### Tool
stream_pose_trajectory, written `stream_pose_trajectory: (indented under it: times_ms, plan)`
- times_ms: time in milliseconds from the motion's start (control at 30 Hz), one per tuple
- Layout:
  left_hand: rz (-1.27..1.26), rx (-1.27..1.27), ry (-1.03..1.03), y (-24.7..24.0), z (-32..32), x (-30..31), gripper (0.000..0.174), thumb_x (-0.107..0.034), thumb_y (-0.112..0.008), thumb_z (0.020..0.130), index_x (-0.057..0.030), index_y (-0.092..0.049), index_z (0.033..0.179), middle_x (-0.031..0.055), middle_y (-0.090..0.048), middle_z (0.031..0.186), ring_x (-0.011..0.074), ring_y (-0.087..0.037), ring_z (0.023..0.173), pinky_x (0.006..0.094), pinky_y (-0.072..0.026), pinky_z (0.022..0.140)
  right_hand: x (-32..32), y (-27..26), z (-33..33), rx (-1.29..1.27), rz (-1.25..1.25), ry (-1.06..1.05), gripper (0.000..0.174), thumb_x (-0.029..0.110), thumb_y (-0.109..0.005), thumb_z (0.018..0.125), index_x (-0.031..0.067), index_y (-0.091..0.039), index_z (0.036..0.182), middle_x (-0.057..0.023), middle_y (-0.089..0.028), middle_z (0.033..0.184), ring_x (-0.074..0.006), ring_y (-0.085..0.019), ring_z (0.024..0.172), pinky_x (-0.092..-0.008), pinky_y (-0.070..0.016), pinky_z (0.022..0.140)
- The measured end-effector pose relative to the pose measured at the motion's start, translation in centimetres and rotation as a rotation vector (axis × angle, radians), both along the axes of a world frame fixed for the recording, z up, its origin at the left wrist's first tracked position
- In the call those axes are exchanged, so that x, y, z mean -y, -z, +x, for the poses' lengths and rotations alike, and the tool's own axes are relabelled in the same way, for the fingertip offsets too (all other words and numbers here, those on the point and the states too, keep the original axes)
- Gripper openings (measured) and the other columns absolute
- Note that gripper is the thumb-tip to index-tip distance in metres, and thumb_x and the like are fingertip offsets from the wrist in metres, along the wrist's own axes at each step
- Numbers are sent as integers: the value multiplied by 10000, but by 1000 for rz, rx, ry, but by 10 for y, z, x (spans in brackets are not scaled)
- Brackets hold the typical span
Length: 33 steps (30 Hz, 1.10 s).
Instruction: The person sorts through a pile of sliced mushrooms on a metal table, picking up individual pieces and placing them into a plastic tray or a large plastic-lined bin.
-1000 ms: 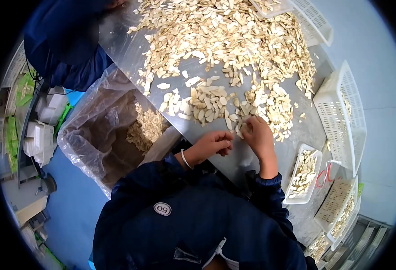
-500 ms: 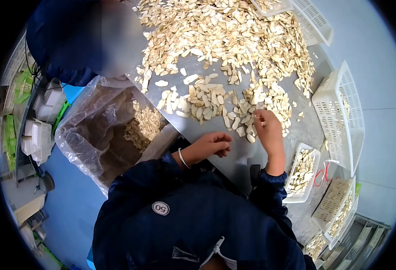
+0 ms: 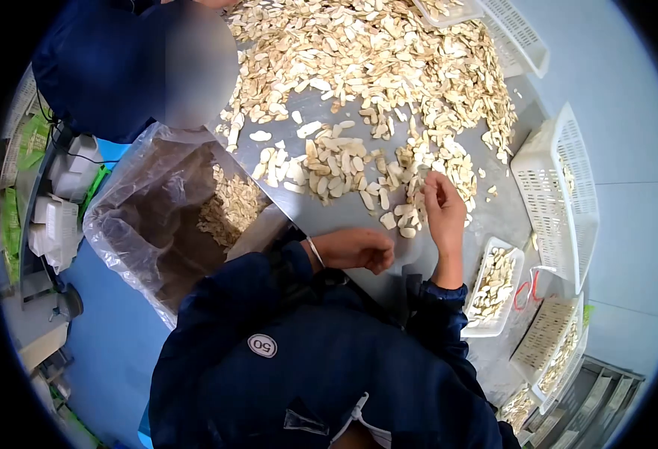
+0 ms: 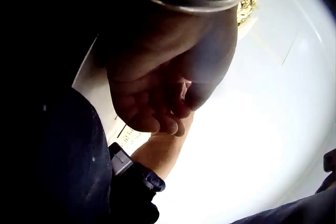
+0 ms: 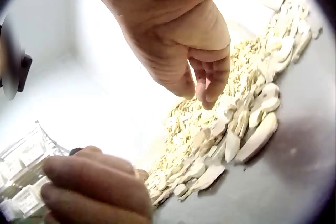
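**Pale slices (image 3: pixel 336 166) spread across a metal table (image 3: pixel 325 217)**

Nearest is a person's dark blue jacket (image 3: pixel 291 389) with a round badge (image 3: pixel 262 346) reading 50. Beyond it, the left hand (image 3: pixel 359 248), a white bangle (image 3: pixel 314 253) at its wrist, hangs loosely curled near the table edge, with nothing visible in it. The right hand (image 3: pixel 446 211) reaches over the slices, thumb and fingers bent toward each other; I cannot tell whether they pinch one. To its right stands a small white tray (image 3: pixel 484 330) of slices; left of the table, a plastic-lined bin (image 3: pixel 119 232) holds more. Farther off are a large heap (image 3: pixel 381 63) of slices, a perforated white basket (image 3: pixel 542 206) and, upper left, another person (image 3: pixel 97 82).
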<state>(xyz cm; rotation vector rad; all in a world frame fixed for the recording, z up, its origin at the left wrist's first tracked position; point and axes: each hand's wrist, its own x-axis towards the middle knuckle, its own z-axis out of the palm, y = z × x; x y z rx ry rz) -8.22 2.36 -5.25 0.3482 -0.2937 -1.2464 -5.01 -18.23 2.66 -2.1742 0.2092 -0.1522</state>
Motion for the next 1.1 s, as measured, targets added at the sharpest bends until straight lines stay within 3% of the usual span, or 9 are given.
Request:
stream_pose_trajectory:
  times_ms: [167,300,400,500,600,633,767,867,1100]
  plan:
    - [13,-14,-35,14,-4,-6,298,-284,-441,1076,-69,-583,927,53,-612,899,176,-566,800,312,-465,766,11,7,-14,61,-386,-318,221,5,-626,889,52,-707,1088,-168,-683,1033,-292,-678,824,-351,-542,714]
    - [47,-126,-121,1,-3,-6,254,-269,-464,1070,-67,-613,1033,29,-630,904,133,-572,787,286,-487,772,4,16,-24,187,-529,-334,228,18,-651,849,52,-705,1068,-155,-633,954,-308,-633,752,-368,-523,686]
    - [30,-128,-121,2,-3,-5,238,-267,-484,1063,-67,-602,1115,24,-629,921,128,-551,784,290,-473,759,5,15,-28,63,-401,-241,161,26,-643,873,22,-706,1021,-144,-656,907,-305,-640,793,-376,-519,736]
    - [24,-114,-120,3,-3,-5,234,-261,-494,1060,-67,-600,1136,25,-627,926,129,-540,782,292,-465,755,7,7,-29,-38,-279,-83,131,61,-656,916,15,-701,1030,-99,-670,825,-210,-623,681,-328,-500,652]
    - [21,-107,-121,-1,-3,-5,231,-252,-489,1062,-64,-600,1136,26,-625,921,129,-540,780,291,-464,755,6,-6,-25,-104,157,3,134,79,-658,955,2,-690,1061,-27,-664,814,-79,-598,722,-263,-499,659]
    - [19,-104,-120,-1,-3,-6,231,-248,-486,1062,-62,-600,1137,26,-624,919,129,-539,779,291,-464,756,4,-8,-26,-99,118,-8,139,77,-637,975,19,-687,1091,3,-649,821,-56,-578,737,-255,-503,664]
    - [12,-65,-105,3,-2,-6,234,-239,-476,1066,-54,-597,1142,30,-624,919,129,-544,784,291,-464,754,7,-11,-27,-53,-264,-133,196,58,-686,914,56,-688,1110,-44,-686,858,-132,-612,697,-282,-503,654]
    - [11,-74,-111,1,-2,-7,236,-235,-465,1070,-53,-593,1150,32,-626,924,129,-549,790,291,-464,756,20,17,-27,195,-556,-343,234,23,-710,855,52,-699,1088,-88,-688,896,-186,-629,697,-299,-510,660]
    - [7,-76,-105,1,-1,-5,237,-227,-454,1076,-61,-581,1186,35,-628,928,133,-556,796,291,-460,755,14,14,-31,6,-392,-174,155,25,-686,858,23,-733,1006,-119,-680,890,-201,-619,690,-301,-507,658]
